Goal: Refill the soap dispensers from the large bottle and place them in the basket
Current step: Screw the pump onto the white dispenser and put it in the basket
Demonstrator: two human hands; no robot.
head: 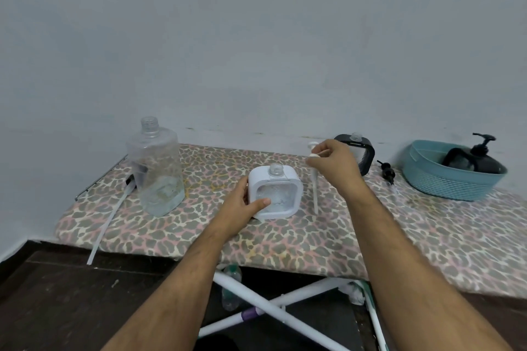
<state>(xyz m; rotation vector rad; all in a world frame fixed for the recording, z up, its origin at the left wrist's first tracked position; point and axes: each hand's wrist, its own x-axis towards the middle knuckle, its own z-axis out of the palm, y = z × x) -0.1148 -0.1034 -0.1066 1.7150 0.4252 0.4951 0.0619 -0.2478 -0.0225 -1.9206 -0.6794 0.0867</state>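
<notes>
The left hand [242,202] grips the white soap dispenser [274,194], upright and uncapped on the leopard-print board [399,236]. The right hand [333,165] pinches the white pump head [313,151], its tube hanging just right of the dispenser. The large clear bottle [156,168] stands open at left. 1 black dispenser [482,159] lies in the blue basket [450,182]; another [363,155] stands behind the right hand.

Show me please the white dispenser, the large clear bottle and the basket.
white dispenser [273,194]: head view, on its front face.
large clear bottle [155,168]: head view, on its body.
basket [445,184]: head view, on its ribbed front wall.
</notes>
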